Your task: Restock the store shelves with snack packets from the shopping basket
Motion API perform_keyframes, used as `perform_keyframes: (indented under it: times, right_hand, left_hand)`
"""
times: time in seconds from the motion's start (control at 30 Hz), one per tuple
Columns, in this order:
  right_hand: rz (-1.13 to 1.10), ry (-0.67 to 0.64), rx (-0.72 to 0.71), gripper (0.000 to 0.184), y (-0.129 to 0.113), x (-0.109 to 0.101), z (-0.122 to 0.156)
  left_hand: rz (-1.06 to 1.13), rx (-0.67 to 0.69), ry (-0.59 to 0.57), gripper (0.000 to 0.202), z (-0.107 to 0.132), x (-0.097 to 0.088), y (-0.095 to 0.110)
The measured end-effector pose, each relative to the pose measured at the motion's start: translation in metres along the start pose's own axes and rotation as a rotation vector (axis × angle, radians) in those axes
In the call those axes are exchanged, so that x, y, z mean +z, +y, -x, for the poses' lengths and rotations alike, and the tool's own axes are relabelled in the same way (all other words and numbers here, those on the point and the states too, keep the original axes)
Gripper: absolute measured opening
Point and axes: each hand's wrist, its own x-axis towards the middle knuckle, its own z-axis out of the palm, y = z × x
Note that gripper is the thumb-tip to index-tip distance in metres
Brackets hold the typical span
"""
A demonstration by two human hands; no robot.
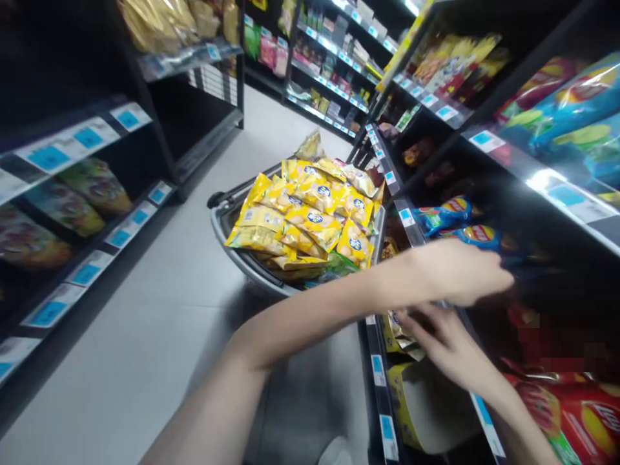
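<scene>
My left hand (462,271) reaches across to the right-hand shelf, blurred, its fingers bent down and mostly hidden. Just below it is my right hand (440,336), fingers stretched out and apart. Its fingertips are at a pale snack packet (407,339) in a yellow display box on the lower shelf; whether they touch it I cannot tell. Under that hand stands a yellow-sided carton (404,407) with a pale inside. Beyond my left forearm, a grey shopping basket (220,226) is heaped with yellow snack bags (314,216). Green packaging (341,263) shows at its near side.
Blue chip bags (448,213) lie on the right shelf, with red chip bags (588,413) at the lower right. A black shelf unit (159,123) lines the left side. Grey floor (159,310) runs between. Stocked shelves (329,71) stand at the far end.
</scene>
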Motion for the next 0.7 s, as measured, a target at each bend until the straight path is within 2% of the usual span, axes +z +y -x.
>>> perform_keyframes:
  times: [0.1,0.17,0.2,0.27,0.33,0.4,0.57,0.7]
  right_hand:
    - [0.028,0.186,-0.145,0.039,-0.001,0.000,-0.059]
    - [0.067,0.350,-0.205,0.047,0.010,0.008,-0.093]
    - [0.074,0.385,-0.228,0.053,0.018,0.014,-0.107]
    - [0.072,0.334,-0.286,0.068,0.035,0.027,-0.126]
    - [0.060,0.229,-0.338,0.080,0.048,0.041,-0.137]
    - [0.048,0.184,-0.345,0.089,0.056,0.053,-0.143]
    - [0.101,0.239,-0.245,0.094,0.051,0.064,-0.152]
    - [0.123,0.292,-0.316,0.089,0.041,0.058,-0.149]
  left_hand:
    - [-0.158,-0.194,-0.009,0.030,0.023,-0.053,-0.020]
    - [-0.220,-0.331,0.037,0.030,0.039,-0.078,-0.029]
    - [-0.238,-0.386,0.056,0.029,0.046,-0.087,-0.033]
    - [-0.256,-0.455,0.071,0.028,0.060,-0.101,-0.039]
    - [-0.260,-0.475,0.066,0.027,0.070,-0.110,-0.043]
    - [-0.259,-0.479,0.054,0.027,0.076,-0.114,-0.045]
    - [-0.225,-0.490,0.010,0.031,0.078,-0.114,-0.048]
    - [-0.207,-0.526,-0.024,0.034,0.078,-0.113,-0.051]
